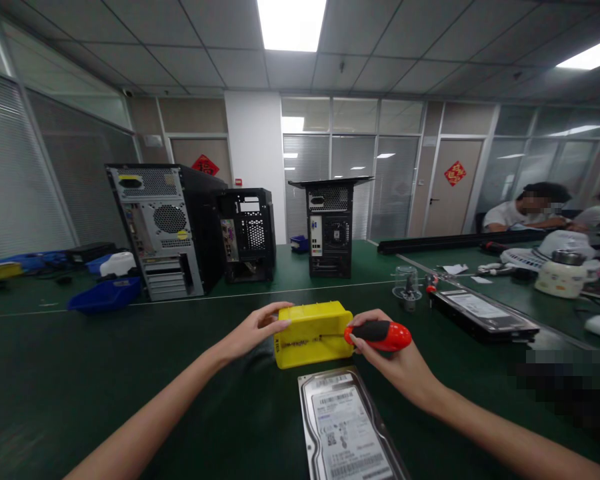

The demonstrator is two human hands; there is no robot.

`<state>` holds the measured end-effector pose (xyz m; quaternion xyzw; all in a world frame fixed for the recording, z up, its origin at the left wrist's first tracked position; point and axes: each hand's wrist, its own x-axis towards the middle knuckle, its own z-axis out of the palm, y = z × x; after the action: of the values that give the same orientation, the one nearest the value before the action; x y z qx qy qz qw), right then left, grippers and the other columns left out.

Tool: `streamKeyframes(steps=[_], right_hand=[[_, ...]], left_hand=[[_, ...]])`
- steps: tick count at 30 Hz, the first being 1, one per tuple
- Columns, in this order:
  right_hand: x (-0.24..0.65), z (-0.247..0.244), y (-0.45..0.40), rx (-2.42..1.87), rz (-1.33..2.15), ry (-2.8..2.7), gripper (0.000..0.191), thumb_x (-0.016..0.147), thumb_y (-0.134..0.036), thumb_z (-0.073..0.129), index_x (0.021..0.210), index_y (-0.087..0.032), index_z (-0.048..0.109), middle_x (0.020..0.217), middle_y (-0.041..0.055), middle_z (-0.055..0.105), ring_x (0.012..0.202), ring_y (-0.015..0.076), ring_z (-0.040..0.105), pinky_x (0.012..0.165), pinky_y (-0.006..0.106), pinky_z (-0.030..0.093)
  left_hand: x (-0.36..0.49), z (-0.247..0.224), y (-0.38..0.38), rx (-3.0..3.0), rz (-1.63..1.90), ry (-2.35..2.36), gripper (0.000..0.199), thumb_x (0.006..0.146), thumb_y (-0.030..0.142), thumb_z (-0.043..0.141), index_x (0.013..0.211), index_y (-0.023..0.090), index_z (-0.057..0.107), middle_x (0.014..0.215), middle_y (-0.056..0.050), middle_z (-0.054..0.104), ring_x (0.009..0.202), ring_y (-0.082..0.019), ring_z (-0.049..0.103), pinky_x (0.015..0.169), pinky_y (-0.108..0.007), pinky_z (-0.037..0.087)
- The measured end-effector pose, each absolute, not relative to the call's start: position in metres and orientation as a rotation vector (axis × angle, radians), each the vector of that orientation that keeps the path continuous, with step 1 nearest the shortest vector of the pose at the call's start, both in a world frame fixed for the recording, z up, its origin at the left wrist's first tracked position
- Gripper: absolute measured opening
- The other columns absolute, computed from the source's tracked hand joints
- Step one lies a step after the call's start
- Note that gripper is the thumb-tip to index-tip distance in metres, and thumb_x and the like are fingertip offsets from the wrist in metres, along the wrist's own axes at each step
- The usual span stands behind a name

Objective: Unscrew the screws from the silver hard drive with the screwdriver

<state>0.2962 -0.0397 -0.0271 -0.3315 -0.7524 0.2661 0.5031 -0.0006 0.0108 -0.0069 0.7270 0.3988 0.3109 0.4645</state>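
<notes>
Head view: the left hand (pixel 254 328) rests on the far left corner of a yellow plastic bin (pixel 313 333), its grip half open, fingers draped over the rim and thumb against the left wall. The right hand (pixel 390 357) has its grip wrapped closed around the red-and-black handle of a screwdriver (pixel 380 335), which lies level with its shaft pointing left into the bin's right side. The bin sits on the green desk (pixel 130 360), mid-scene. Just near of it lies a hard drive (pixel 345 427), label up, close to the bin's near wall. Left of the bin the desk surface is open. Further right lies another drive (pixel 483 313); three computer cases (pixel 165 230) stand far back.
</notes>
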Motion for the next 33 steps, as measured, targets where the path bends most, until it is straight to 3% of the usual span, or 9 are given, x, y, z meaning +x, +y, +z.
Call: streamKeyframes(steps=[21, 24, 26, 28, 30, 33], right_hand=[[0.293, -0.024, -0.035, -0.762, 0.724, -1.751, 0.02, 0.091, -0.031, 0.067, 0.104, -0.016, 0.063, 0.104, 0.0045, 0.065, 0.091, 0.0193, 0.064, 0.078, 0.039, 0.057], [0.295, -0.017, -0.041, -0.757, 0.809, -1.651, 0.023, 0.085, -0.036, 0.073, 0.098, -0.018, 0.065, 0.1, 0.0039, 0.065, 0.09, 0.0198, 0.065, 0.074, 0.036, 0.059], [0.3, -0.01, -0.05, -0.772, 0.874, -1.545, 0.027, 0.08, -0.04, 0.077, 0.095, -0.02, 0.066, 0.101, 0.0041, 0.065, 0.089, 0.0204, 0.066, 0.07, 0.033, 0.061], [0.31, -0.002, -0.063, -0.799, 0.936, -1.412, 0.032, 0.076, -0.044, 0.079, 0.095, -0.021, 0.066, 0.101, 0.0041, 0.067, 0.082, 0.0202, 0.069, 0.064, 0.032, 0.063], [0.323, 0.004, -0.08, -0.838, 1.007, -1.261, 0.037, 0.074, -0.048, 0.08, 0.096, -0.022, 0.065, 0.1, 0.0048, 0.07, 0.082, 0.0232, 0.072, 0.06, 0.031, 0.063], [0.346, 0.007, -0.103, -0.9, 1.119, -1.034, 0.043, 0.072, -0.049, 0.081, 0.102, -0.023, 0.066, 0.095, 0.0065, 0.073, 0.075, 0.0249, 0.074, 0.052, 0.028, 0.062]], left_hand=[[-0.003, -0.013, 0.014, 1.895, 0.751, 1.052, 0.059, 0.091, 0.054, 0.055, 0.14, 0.024, 0.045, 0.14, -0.009, 0.056, 0.127, -0.029, 0.054, 0.105, -0.043, 0.046], [-0.005, -0.006, 0.007, 1.943, 0.847, 1.15, 0.064, 0.089, 0.056, 0.055, 0.143, 0.026, 0.041, 0.15, -0.011, 0.044, 0.133, -0.033, 0.048, 0.106, -0.048, 0.044], [-0.006, 0.002, -0.007, 1.994, 0.983, 1.231, 0.061, 0.09, 0.056, 0.053, 0.143, 0.027, 0.04, 0.156, -0.01, 0.033, 0.14, -0.033, 0.036, 0.113, -0.051, 0.035], [-0.001, 0.009, -0.029, 2.055, 1.117, 1.287, 0.047, 0.091, 0.05, 0.053, 0.132, 0.027, 0.049, 0.147, -0.008, 0.041, 0.14, -0.031, 0.031, 0.118, -0.05, 0.025], [0.009, 0.011, -0.057, 2.192, 1.122, 1.34, 0.029, 0.093, 0.047, 0.051, 0.107, 0.025, 0.062, 0.121, -0.008, 0.056, 0.123, -0.031, 0.044, 0.11, -0.049, 0.036], [0.035, 0.0, -0.097, 2.243, 0.88, 1.278, 0.023, 0.092, 0.043, 0.054, 0.106, 0.028, 0.066, 0.114, -0.006, 0.058, 0.114, -0.028, 0.049, 0.101, -0.044, 0.044]])
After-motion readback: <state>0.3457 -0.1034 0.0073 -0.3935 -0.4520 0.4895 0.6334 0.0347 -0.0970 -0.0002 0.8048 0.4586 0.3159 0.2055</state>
